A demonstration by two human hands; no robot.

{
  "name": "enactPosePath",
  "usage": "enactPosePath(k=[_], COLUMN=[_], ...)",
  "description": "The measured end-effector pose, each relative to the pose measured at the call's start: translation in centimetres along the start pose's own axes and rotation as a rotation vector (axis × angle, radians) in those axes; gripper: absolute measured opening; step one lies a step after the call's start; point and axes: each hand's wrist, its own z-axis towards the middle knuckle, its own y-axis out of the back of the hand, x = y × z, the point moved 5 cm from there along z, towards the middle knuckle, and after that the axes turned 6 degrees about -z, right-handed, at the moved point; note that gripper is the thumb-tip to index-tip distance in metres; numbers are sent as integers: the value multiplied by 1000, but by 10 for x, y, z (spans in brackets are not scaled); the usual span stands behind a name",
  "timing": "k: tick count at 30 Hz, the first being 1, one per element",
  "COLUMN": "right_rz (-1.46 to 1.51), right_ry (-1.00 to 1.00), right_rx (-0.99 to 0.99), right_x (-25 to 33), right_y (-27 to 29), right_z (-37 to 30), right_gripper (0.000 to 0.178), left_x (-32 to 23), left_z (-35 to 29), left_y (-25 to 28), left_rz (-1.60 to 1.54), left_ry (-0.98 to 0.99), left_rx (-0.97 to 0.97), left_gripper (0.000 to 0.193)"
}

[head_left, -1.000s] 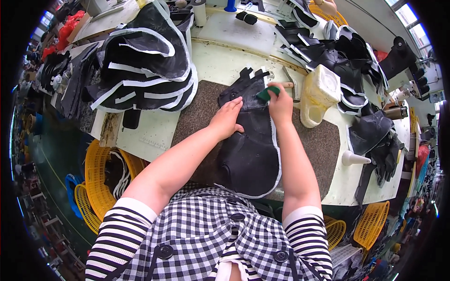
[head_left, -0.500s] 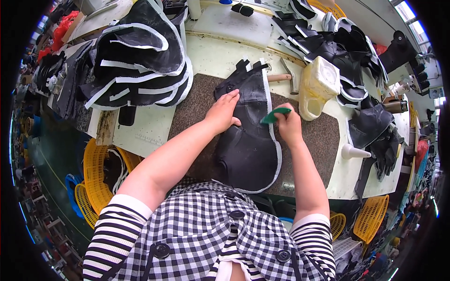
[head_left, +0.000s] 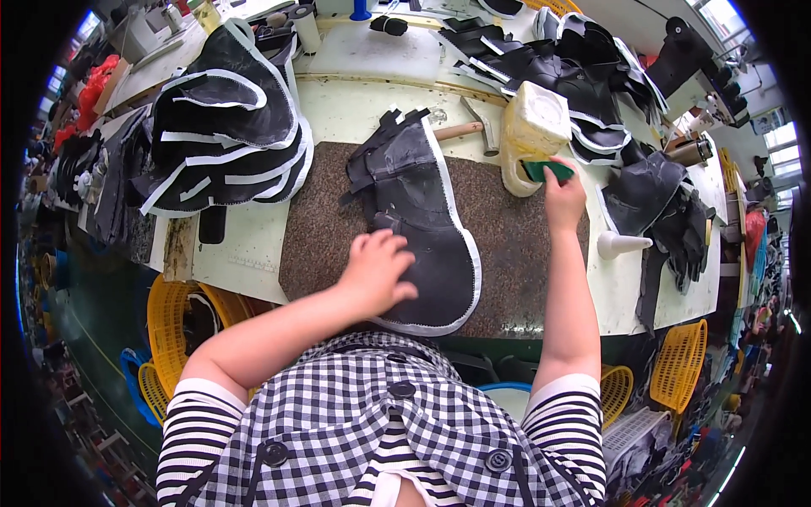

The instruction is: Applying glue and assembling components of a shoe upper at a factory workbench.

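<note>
I have one view only, from a fisheye camera on the person's head. It looks steeply down and forward over the chest at the desk, close in; straight edges bow toward the dark round rim.

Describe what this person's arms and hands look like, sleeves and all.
Both arms are bare from above the elbows down. Short sleeves with black and white stripes cover the upper arms, under a black and white checked top. The left hand and right hand wear no gloves.
</note>
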Motion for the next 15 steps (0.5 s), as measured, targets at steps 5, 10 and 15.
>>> enactPosePath(k=[5, 10, 15], right_rz=[267, 536, 389], right_ry=[-264, -503, -214], right_rx=[-83, 436, 778], right_x=[-20, -17, 56], right_y=[-6, -13, -87], right_z=[10, -24, -92], right_gripper=[20, 23, 18], left_x=[-10, -1, -2], left_z=[-20, -7, 2], left_y=[-26, -33, -36], left_rz=[52, 163, 195], left_ry=[123, 102, 71], left_rx=[91, 153, 178], left_gripper=[70, 71, 69])
